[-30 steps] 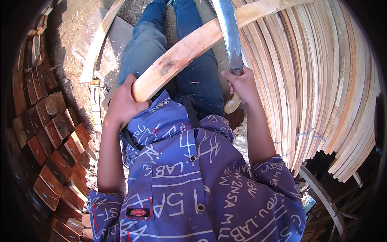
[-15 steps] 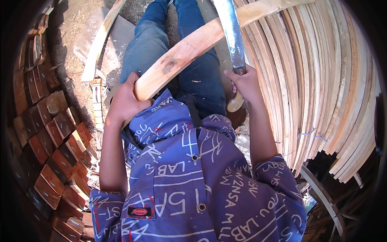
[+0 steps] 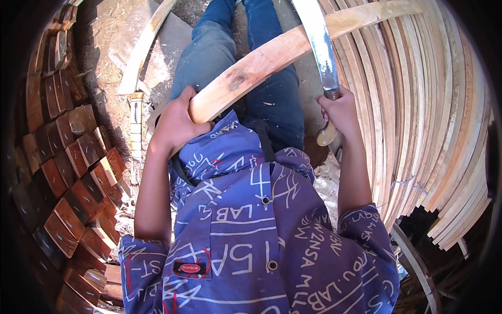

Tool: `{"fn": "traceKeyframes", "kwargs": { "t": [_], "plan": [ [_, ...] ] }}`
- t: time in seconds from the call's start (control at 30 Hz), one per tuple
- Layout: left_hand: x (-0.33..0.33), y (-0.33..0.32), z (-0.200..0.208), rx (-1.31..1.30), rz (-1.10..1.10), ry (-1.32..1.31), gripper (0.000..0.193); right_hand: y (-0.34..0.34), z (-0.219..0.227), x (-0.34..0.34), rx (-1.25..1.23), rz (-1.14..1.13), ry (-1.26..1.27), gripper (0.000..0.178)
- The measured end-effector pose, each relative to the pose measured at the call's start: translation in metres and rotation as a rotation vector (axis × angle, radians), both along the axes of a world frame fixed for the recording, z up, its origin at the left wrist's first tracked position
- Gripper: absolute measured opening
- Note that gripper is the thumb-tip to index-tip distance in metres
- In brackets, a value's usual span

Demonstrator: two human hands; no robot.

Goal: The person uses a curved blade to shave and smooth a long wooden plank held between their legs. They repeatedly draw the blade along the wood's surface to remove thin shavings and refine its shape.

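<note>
A curved pale wooden slat (image 3: 251,70) slants across my legs, its near end at my lap and its far end reaching over the stacked wood on the right. My left hand (image 3: 180,120) is closed round that near end, with the thumb along the lower side. In my right hand (image 3: 340,112) is a machete, gripped by its wooden handle (image 3: 328,134). Its long, shiny blade (image 3: 318,44) points away from me and crosses over the slat in the picture. Whether blade and wood touch, I cannot tell.
On the right, many long curved slats (image 3: 408,115) lie stacked side by side. Reddish-brown wood blocks (image 3: 68,178) are piled up at the left. Another curved pale slat (image 3: 144,49) lies on the dusty ground beyond a segmented, handle-like piece (image 3: 136,123). Wood shavings (image 3: 327,178) litter the floor.
The whole view has shifted, so everything appears farther right. My right hand and the machete have moved slightly right relative to my body. Both grips are the same.
</note>
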State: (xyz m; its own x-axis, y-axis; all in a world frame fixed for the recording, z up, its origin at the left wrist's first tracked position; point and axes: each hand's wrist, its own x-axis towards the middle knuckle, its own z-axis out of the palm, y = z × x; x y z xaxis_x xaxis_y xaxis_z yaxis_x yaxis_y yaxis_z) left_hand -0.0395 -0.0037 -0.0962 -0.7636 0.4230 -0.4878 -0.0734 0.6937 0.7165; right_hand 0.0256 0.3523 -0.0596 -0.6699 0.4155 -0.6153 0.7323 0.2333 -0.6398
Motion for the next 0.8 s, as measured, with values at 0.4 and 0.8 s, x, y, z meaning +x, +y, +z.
{"fn": "traceKeyframes", "kwargs": {
  "t": [0.4, 0.8],
  "plan": [
    [-0.001, 0.001, -0.004, 0.03, -0.009, 0.006, 0.058, -0.033, -0.004, 0.037, 0.154, 0.373, 0.013, 0.032],
    [-0.004, 0.005, 0.007, -0.033, -0.02, -0.012, 0.057, -0.044, -0.015, -0.002, 0.008, -0.129, 0.144, 0.019]
  ]
}}
